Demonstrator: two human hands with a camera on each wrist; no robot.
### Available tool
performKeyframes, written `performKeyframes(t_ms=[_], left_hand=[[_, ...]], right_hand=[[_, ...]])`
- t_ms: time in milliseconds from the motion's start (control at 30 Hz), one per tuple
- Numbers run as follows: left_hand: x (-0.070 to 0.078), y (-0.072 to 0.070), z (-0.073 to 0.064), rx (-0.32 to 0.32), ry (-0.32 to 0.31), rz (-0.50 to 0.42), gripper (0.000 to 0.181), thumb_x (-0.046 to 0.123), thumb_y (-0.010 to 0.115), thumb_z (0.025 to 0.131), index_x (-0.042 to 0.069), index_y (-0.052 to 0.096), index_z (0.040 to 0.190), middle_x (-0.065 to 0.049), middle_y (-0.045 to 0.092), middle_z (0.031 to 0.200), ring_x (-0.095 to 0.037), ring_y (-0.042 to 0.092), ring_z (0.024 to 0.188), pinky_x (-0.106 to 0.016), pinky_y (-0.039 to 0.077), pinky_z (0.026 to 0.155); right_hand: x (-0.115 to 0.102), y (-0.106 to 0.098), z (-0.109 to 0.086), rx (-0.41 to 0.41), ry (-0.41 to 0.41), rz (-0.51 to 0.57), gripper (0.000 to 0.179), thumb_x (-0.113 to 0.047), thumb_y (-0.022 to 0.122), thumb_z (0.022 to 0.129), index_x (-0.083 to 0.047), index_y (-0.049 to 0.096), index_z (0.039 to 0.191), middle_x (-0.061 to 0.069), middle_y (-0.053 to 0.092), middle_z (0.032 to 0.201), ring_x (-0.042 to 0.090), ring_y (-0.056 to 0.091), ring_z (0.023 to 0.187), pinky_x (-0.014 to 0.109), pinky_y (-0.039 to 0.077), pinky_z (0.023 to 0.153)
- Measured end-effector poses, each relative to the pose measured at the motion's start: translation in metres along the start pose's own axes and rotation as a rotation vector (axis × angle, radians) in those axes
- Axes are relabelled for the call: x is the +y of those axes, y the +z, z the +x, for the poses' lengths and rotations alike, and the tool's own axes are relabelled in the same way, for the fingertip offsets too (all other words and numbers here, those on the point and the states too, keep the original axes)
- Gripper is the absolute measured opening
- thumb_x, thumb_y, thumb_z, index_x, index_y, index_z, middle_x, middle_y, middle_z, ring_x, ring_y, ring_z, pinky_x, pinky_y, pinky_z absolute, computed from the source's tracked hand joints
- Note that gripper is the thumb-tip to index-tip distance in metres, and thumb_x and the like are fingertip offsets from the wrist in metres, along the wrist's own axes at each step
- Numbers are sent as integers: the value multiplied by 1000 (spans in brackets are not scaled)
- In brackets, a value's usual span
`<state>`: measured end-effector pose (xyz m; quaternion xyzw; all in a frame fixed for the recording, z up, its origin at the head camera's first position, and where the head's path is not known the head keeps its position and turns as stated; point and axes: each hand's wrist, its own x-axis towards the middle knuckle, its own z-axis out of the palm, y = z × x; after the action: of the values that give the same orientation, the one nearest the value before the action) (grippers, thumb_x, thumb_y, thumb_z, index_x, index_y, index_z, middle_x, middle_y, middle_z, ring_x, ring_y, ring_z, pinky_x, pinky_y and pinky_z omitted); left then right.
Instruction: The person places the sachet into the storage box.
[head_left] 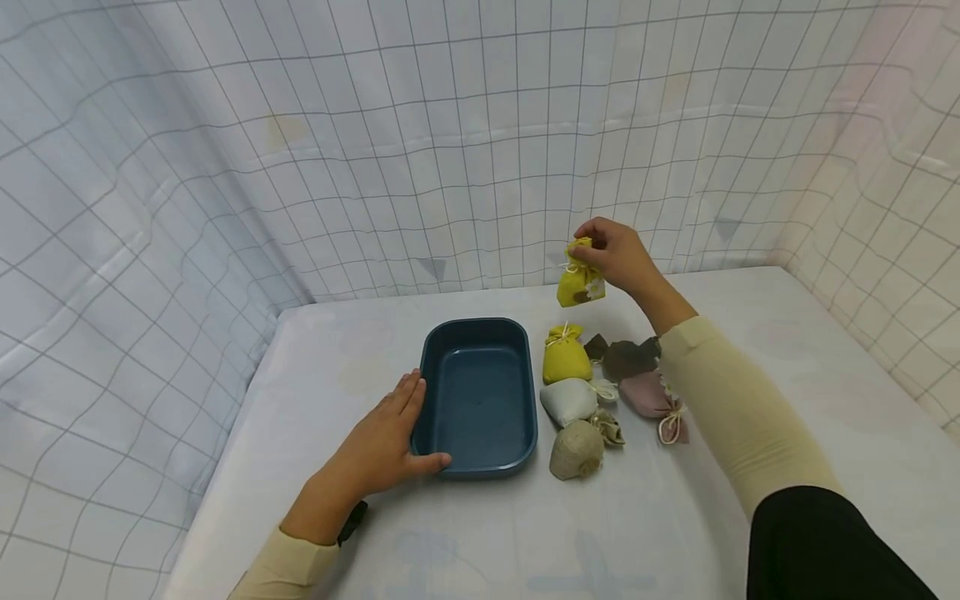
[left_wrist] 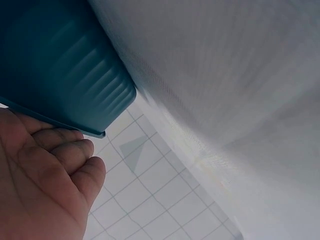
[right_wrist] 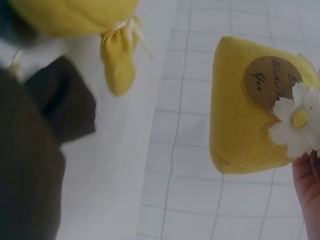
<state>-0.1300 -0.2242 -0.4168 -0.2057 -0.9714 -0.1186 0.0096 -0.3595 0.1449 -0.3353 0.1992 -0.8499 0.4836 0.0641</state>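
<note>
My right hand (head_left: 617, 257) pinches the gathered neck of a yellow drawstring pouch (head_left: 579, 287) and holds it above the table's back part. In the right wrist view this pouch (right_wrist: 245, 115) shows a white flower and a round brown label with writing. My left hand (head_left: 378, 442) rests with straight fingers against the left rim of a dark blue rectangular tub (head_left: 474, 467), thumb over its near corner. Nothing lies inside the tub. A second yellow pouch (head_left: 566, 360) stands right of it.
Beside the tub lie a white pouch (head_left: 567, 402), a beige pouch (head_left: 577, 450), a dark pouch (head_left: 628, 359) and a pink pouch (head_left: 647, 394). They sit on a white-covered table (head_left: 345, 350). White grid-patterned curtains (head_left: 465, 150) hang around the back and sides.
</note>
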Motion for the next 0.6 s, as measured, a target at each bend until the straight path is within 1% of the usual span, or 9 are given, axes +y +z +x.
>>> performKeyframes(t_ms=[200,400,600], left_hand=[[0,0,0,-1,3,-3,116,72,64,81,-5,20,155,-17,12,164,-32,15,150,-53,28,114],[2,-3,0,-1,7,-7,116,71,66,81,-6,21,155,-17,12,164,-33,15,150,-52,27,115],[2,-3,0,-6,1,-6,116,72,65,81,-6,21,155,-17,12,164,-33,15,150,-52,27,115]], right_hand=[[-11,12,2,-5,-10,41,28,-28,70,95,-8,63,114,10,63,102,22,58,87,29,52,74],[-25,26,4,-20,-63,41,25,-26,70,95,-9,65,113,9,65,98,22,58,83,31,52,72],[-39,43,7,-34,-97,78,25,-26,70,95,-8,65,113,8,65,97,22,60,83,32,53,72]])
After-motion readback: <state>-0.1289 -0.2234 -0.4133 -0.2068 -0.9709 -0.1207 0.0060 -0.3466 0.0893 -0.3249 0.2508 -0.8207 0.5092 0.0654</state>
